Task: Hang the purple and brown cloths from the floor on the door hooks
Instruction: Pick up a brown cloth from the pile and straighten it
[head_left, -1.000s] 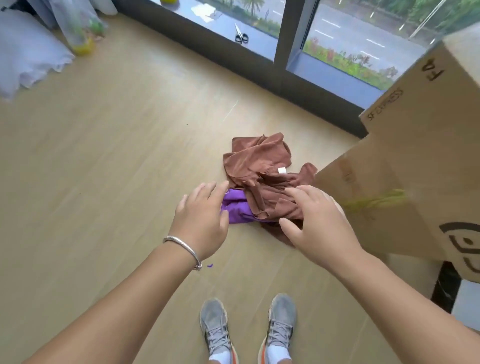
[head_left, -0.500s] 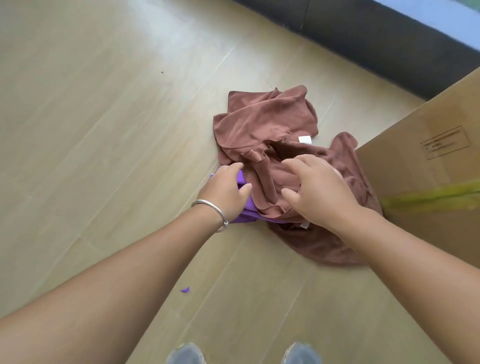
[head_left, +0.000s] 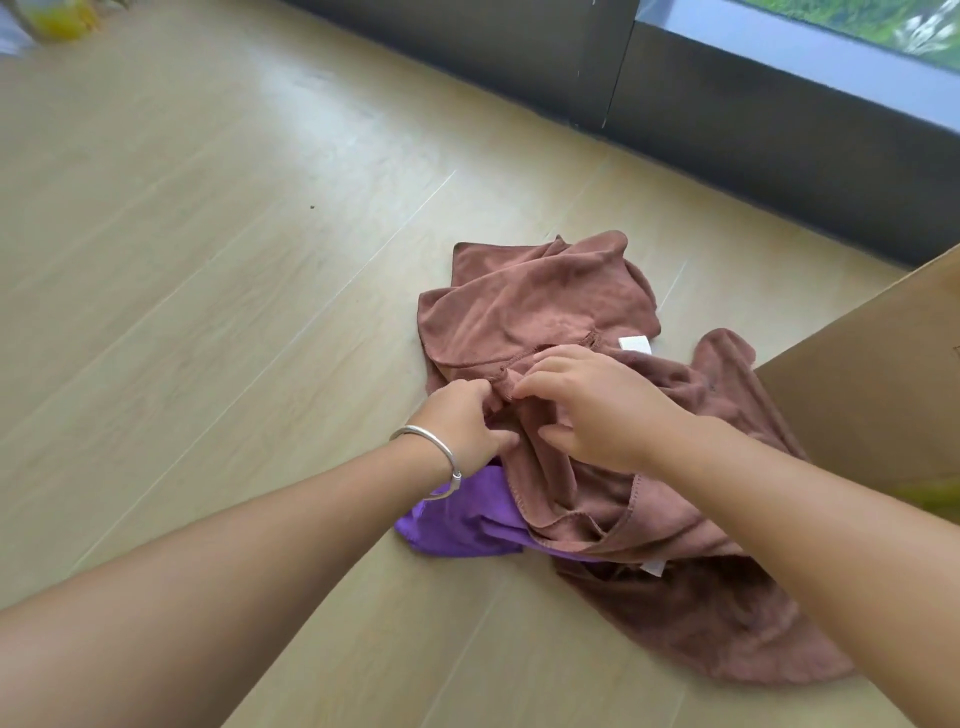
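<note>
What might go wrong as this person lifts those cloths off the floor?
1. Both hands, left hand and right hand, pinch the same fold of the brown cloth; the purple cloth lies partly under it and may be dragged along or left behind.
2. The brown cloth is bunched and spreads against the cardboard box, so a lift from one fold might leave it trailing and tangled, awkward to hang.

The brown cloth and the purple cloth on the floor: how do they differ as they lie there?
The brown cloth lies on top, while the purple cloth sits partly buried under it. Far more of the brown cloth shows; only a small bunch of the purple cloth peeks out. The left hand and the right hand pinch the brown cloth; neither plainly holds the purple cloth. Both are crumpled on the wooden floor.
</note>
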